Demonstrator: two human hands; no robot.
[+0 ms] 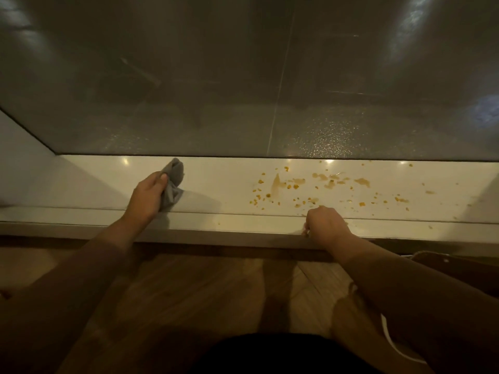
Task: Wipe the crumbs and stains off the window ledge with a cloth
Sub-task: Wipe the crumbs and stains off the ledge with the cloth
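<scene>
Dark window pane (189,76) above, wooden plank floor (175,292) below, dim warm light.

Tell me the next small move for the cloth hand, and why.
Probably slide the left hand with the grey cloth rightward along the window ledge toward the crumbs and stains. The cloth sits on a bare stretch of ledge, and the mess lies further right. The right hand rests at the front edge, out of the path.

Left hand (147,197) grips cloth (172,182) on ledge (221,184); crumbs (297,190) beside.
</scene>
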